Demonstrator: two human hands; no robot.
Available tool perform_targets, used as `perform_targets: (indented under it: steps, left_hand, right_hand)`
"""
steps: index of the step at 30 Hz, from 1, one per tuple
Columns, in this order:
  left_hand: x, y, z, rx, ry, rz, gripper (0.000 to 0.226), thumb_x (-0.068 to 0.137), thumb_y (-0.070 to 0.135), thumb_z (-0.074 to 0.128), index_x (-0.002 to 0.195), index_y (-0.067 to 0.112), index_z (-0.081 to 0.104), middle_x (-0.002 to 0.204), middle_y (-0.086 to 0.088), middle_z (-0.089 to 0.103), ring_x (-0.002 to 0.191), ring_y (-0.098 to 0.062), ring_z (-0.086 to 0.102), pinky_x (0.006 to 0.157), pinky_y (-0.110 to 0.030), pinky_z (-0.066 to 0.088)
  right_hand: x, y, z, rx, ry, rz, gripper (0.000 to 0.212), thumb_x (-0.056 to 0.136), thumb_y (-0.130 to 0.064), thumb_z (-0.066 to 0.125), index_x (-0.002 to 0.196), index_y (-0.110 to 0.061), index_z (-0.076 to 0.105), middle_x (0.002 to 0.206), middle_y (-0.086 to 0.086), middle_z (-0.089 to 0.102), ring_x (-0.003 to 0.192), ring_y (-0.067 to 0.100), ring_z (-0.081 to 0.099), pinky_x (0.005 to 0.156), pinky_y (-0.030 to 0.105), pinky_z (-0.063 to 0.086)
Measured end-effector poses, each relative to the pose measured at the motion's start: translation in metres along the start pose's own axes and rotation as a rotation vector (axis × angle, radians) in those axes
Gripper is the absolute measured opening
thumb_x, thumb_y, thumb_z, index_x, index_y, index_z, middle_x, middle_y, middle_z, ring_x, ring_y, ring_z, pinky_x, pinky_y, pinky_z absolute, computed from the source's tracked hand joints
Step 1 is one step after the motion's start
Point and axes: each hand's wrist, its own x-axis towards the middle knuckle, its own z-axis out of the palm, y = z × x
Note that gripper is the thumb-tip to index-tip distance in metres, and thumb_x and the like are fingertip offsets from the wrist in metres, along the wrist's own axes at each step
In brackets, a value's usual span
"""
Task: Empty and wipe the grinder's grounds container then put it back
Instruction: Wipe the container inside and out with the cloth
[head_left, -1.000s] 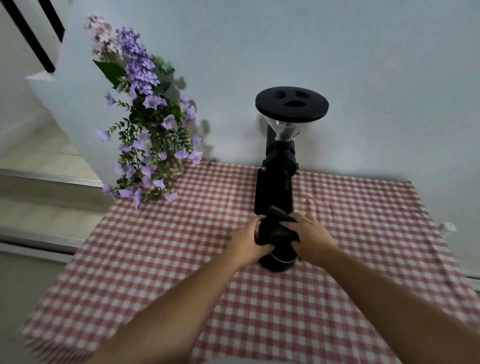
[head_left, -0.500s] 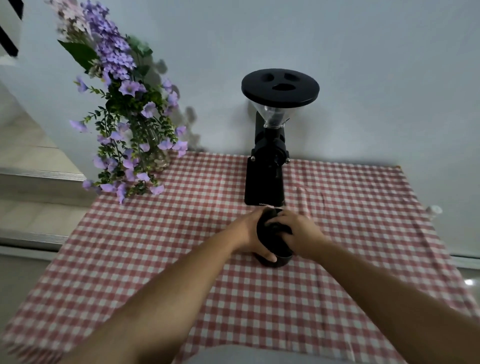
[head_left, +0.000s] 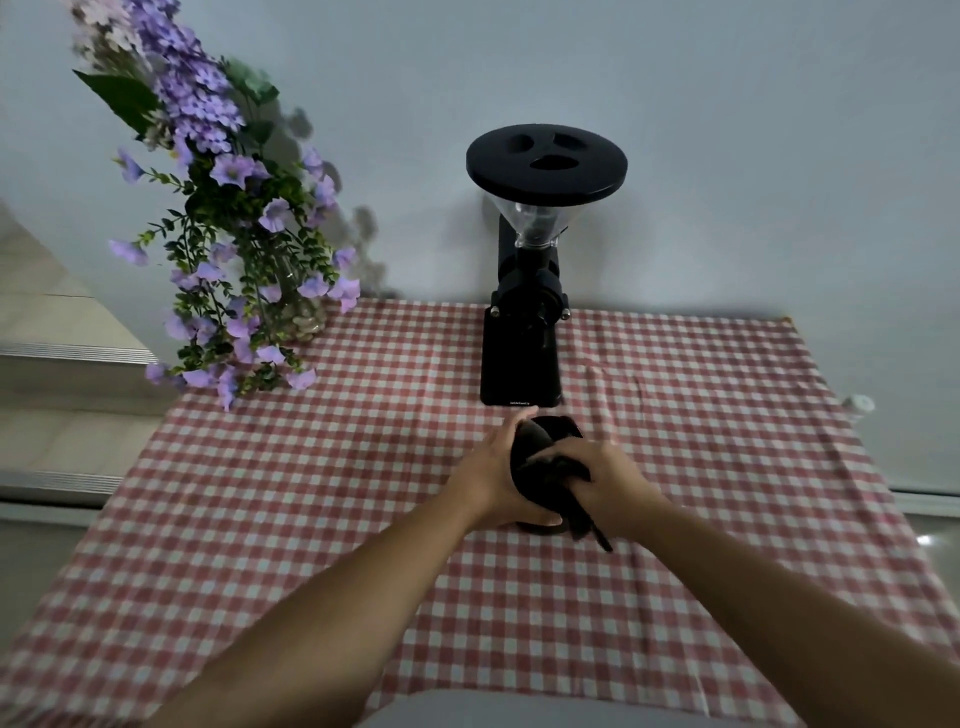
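Note:
A black coffee grinder (head_left: 523, 358) with a clear hopper and a flat black lid stands at the back of the table against the wall. Just in front of it sits the black grounds container (head_left: 540, 480) on the checked cloth. My left hand (head_left: 493, 470) wraps around its left side. My right hand (head_left: 597, 475) presses a dark cloth (head_left: 579, 512) onto the container's top and right side, and a tail of the cloth hangs down toward me. The container's inside is hidden.
A glass vase of purple flowers (head_left: 244, 249) stands at the back left. The red and white checked tablecloth (head_left: 322, 493) covers the table. A pale wall rises right behind the grinder. A small white object (head_left: 858, 404) lies past the table's right edge.
The view has shifted slightly. My right hand has turned the cloth over the container, and the cloth's tail now hangs at the right front. My left hand keeps its hold.

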Motion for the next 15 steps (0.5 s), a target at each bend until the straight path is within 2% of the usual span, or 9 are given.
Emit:
perform_targets:
  steps: [3, 4, 6, 8, 11, 13, 15]
  left_hand:
    - [0.000, 0.002, -0.003, 0.043, -0.016, 0.035, 0.124, 0.046, 0.057, 0.089, 0.147, 0.045, 0.017, 0.144, 0.011, 0.043, 0.129, -0.014, 0.046, 0.102, -0.046, 0.047]
    - [0.001, 0.001, -0.004, 0.066, -0.030, 0.046, 0.122, 0.048, 0.057, 0.088, 0.147, 0.043, 0.019, 0.145, 0.012, 0.040, 0.132, -0.014, 0.042, 0.104, -0.046, 0.045]
    - [0.002, 0.002, -0.008, 0.100, -0.068, 0.033, 0.119, 0.050, 0.053, 0.089, 0.146, 0.043, 0.019, 0.147, 0.011, 0.036, 0.136, -0.016, 0.036, 0.107, -0.048, 0.042]
    - [0.005, 0.004, -0.012, 0.134, -0.112, -0.010, 0.120, 0.052, 0.047, 0.090, 0.148, 0.044, 0.017, 0.149, 0.006, 0.033, 0.137, -0.021, 0.035, 0.108, -0.050, 0.041]
    - [0.009, 0.007, -0.015, 0.164, -0.108, -0.036, 0.126, 0.050, 0.048, 0.092, 0.150, 0.042, 0.017, 0.153, 0.005, 0.030, 0.138, -0.022, 0.035, 0.108, -0.047, 0.041]
    - [0.011, 0.007, -0.015, 0.161, -0.100, -0.016, 0.127, 0.048, 0.051, 0.092, 0.150, 0.043, 0.018, 0.154, 0.005, 0.029, 0.139, -0.021, 0.034, 0.108, -0.046, 0.042]
    - [0.010, 0.006, -0.013, 0.162, -0.091, -0.009, 0.127, 0.049, 0.051, 0.092, 0.151, 0.041, 0.018, 0.155, 0.007, 0.027, 0.140, -0.021, 0.033, 0.109, -0.047, 0.040]
  right_hand:
    - [-0.006, 0.000, -0.019, 0.117, -0.157, 0.092, 0.021, 0.092, -0.008, 0.052, 0.101, -0.016, 0.070, 0.096, 0.004, 0.071, 0.088, 0.017, 0.068, 0.081, 0.032, 0.057]
    - [-0.004, 0.000, -0.028, 0.119, -0.145, 0.099, 0.018, 0.092, -0.007, 0.052, 0.095, -0.013, 0.069, 0.090, 0.007, 0.070, 0.083, 0.020, 0.068, 0.078, 0.033, 0.058]
    - [0.004, -0.001, -0.043, 0.076, -0.012, 0.092, 0.020, 0.092, -0.005, 0.052, 0.089, -0.017, 0.067, 0.084, 0.003, 0.068, 0.078, 0.019, 0.066, 0.073, 0.031, 0.057]
    - [0.011, -0.002, -0.044, -0.072, 0.027, 0.075, 0.027, 0.092, -0.006, 0.049, 0.106, -0.023, 0.065, 0.104, -0.003, 0.064, 0.092, 0.017, 0.063, 0.078, 0.028, 0.056]
    - [0.005, 0.006, -0.014, -0.284, -0.081, 0.042, 0.050, 0.090, -0.016, 0.053, 0.137, -0.031, 0.045, 0.146, -0.007, 0.033, 0.123, 0.018, 0.047, 0.096, 0.032, 0.049]
    - [-0.003, 0.010, 0.001, -0.230, -0.061, 0.024, 0.056, 0.090, -0.033, 0.056, 0.142, -0.030, 0.038, 0.152, -0.009, 0.025, 0.131, 0.018, 0.039, 0.104, 0.036, 0.042]
    - [-0.002, 0.011, 0.001, -0.137, -0.011, 0.023, 0.048, 0.093, -0.032, 0.053, 0.139, -0.025, 0.043, 0.149, -0.008, 0.032, 0.130, 0.017, 0.041, 0.107, 0.034, 0.039]
